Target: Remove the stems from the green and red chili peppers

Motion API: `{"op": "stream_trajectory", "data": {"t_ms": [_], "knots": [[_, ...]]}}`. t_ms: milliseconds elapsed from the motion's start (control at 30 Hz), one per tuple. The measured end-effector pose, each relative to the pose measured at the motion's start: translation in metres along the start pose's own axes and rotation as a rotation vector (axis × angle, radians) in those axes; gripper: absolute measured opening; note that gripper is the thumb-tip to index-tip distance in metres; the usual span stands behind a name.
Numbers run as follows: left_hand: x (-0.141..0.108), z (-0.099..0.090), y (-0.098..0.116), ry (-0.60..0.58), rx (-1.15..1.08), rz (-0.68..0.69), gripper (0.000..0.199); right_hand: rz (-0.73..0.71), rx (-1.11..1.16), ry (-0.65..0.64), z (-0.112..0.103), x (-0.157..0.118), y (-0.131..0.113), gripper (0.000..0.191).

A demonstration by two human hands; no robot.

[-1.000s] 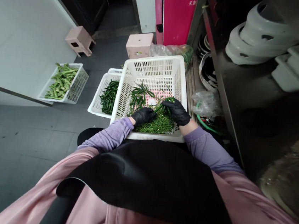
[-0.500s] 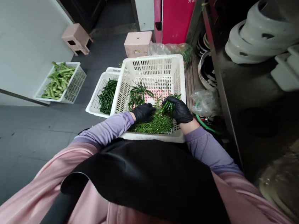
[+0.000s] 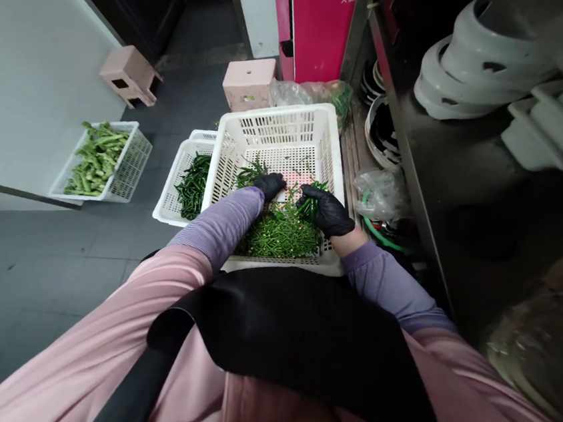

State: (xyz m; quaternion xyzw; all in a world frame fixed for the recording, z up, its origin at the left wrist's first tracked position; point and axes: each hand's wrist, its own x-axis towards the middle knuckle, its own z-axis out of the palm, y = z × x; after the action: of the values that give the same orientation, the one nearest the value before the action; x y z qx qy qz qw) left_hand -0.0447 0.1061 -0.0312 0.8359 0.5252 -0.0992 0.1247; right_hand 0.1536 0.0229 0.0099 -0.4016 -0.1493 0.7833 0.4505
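Observation:
Both my hands wear black gloves and are inside a large white plastic basket (image 3: 281, 118). My right hand (image 3: 330, 213) is closed around a small bunch of green chili peppers (image 3: 311, 207). To its left, my left hand (image 3: 269, 185) has its fingers drawn together over the middle of the basket; whatever is in them is hidden. A heap of thin green stems (image 3: 282, 234) fills the near part of the basket, just below my hands. More long green chili peppers (image 3: 251, 173) lie on the far side of my left hand, partly covered by it.
A smaller white basket (image 3: 167, 192) with dark green chilies adjoins on the left. Farther left, another basket (image 3: 133, 162) holds pale green vegetables. Pink stools (image 3: 249, 81) stand behind. A metal shelf (image 3: 435, 180) with white plastic ware (image 3: 481, 77) edges the right side.
My left hand has moved away from me, from the stem heap to the basket's middle. My right hand stays closed on the chili peppers, nearly in place. The view has shifted slightly.

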Motion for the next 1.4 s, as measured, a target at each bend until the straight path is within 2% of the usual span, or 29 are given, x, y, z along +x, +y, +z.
{"op": "stream_trajectory", "data": {"t_ms": [67,133,233,300,333,500,600,667,733,833,1000,1133,1200,1233,1267,1333,1400], "knots": [[-0.006,-0.006,-0.004,0.082,-0.122,-0.03,0.026,-0.06,-0.06,-0.026,-0.004,0.002,0.003,0.025],[-0.017,-0.011,-0.003,0.225,-0.321,-0.104,0.02,-0.154,-0.153,-0.054,-0.007,0.002,0.007,0.028],[-0.044,-0.013,0.011,0.424,-0.829,-0.241,0.002,-0.284,-0.349,-0.071,-0.007,0.0,0.012,0.036],[-0.067,-0.009,0.027,0.506,-1.159,-0.282,0.013,-0.312,-0.466,-0.104,-0.004,-0.002,0.016,0.041],[-0.079,-0.006,0.037,0.533,-1.243,-0.281,0.018,-0.313,-0.513,-0.135,-0.002,-0.004,0.017,0.043],[-0.123,0.005,0.075,0.654,-1.323,-0.29,0.036,-0.188,-0.744,-0.324,-0.001,-0.009,0.021,0.048],[-0.138,0.006,0.079,0.683,-1.303,-0.271,0.039,-0.105,-0.812,-0.437,-0.001,-0.013,0.02,0.045],[-0.144,0.006,0.078,0.696,-1.265,-0.255,0.042,-0.099,-0.861,-0.493,-0.001,-0.014,0.02,0.042],[-0.148,0.005,0.075,0.685,-1.23,-0.24,0.045,-0.112,-0.939,-0.516,-0.001,-0.013,0.021,0.039],[-0.149,0.0,0.071,0.6,-1.201,-0.214,0.048,-0.117,-1.03,-0.547,-0.004,-0.007,0.022,0.036],[-0.158,-0.013,0.063,0.443,-1.171,-0.16,0.051,-0.073,-1.021,-0.647,-0.012,-0.001,0.025,0.039],[-0.174,-0.017,0.057,0.071,-1.404,-0.116,0.061,-0.03,-1.003,-0.851,-0.013,-0.006,0.025,0.041],[-0.177,-0.015,0.055,-0.098,-1.551,-0.109,0.068,-0.03,-1.025,-0.856,-0.012,-0.009,0.024,0.037],[-0.177,-0.012,0.053,-0.139,-1.61,-0.12,0.07,-0.026,-1.03,-0.843,-0.012,-0.011,0.024,0.035],[-0.175,-0.008,0.052,-0.141,-1.647,-0.141,0.071,-0.012,-1.025,-0.823,-0.011,-0.014,0.022,0.033],[-0.17,0.001,0.048,-0.051,-1.622,-0.207,0.068,0.034,-0.972,-0.758,-0.011,-0.019,0.017,0.033],[-0.162,0.009,0.042,0.079,-1.453,-0.271,0.058,0.065,-0.862,-0.637,-0.01,-0.025,0.009,0.037]]}}
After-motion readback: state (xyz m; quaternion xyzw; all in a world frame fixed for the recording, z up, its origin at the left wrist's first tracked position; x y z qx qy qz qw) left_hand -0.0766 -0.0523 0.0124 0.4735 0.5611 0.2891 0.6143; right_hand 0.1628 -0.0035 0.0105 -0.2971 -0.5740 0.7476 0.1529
